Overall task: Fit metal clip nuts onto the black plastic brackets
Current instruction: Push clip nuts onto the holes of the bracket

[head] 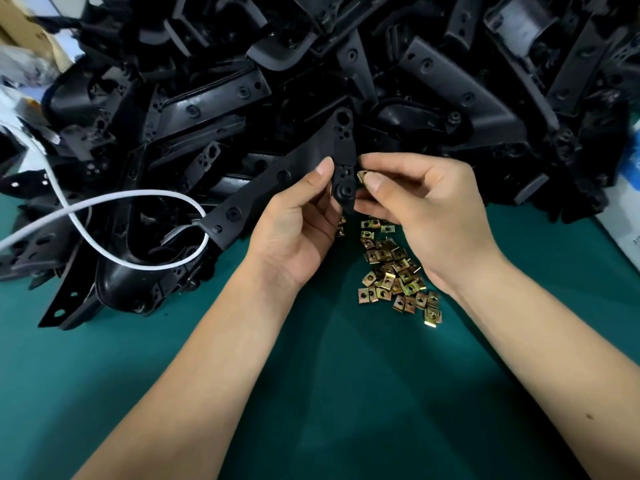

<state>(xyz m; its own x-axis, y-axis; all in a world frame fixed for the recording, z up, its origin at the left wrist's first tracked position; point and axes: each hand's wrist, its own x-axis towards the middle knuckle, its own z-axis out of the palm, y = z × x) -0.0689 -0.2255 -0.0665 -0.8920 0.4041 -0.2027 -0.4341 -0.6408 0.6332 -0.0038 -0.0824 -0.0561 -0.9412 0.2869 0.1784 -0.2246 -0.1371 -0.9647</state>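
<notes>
From the head camera, looking down: my left hand grips the black bracket by its narrow flange, thumb on top and fingers curled behind, holding it up off the counter. The long arm of the bracket trails away to my left, towards the white cable looping over the heap.

My right hand pinches one clip nut between thumb and forefinger, right at the flange edge, just beside my left thumb. The nut touches or nearly touches the plastic (I cannot tell whether its mouth is over the edge yet).

Below my right hand, the loose clip nuts lie scattered on the green counter between my wrists. Beyond both hands the pile of brackets fills the far side.

What could go wrong, as I judge it: the nut is small and my pinch covers most of it, so if I push at a slant it may ride up on one leg instead of straddling the flange, and then its hole won't line up with the bracket's. A hard shove could also spring it out of my fingertips into the black heap, where it would be hard to find. And if my left grip is too light, the long arm could swing and twist the flange away.
</notes>
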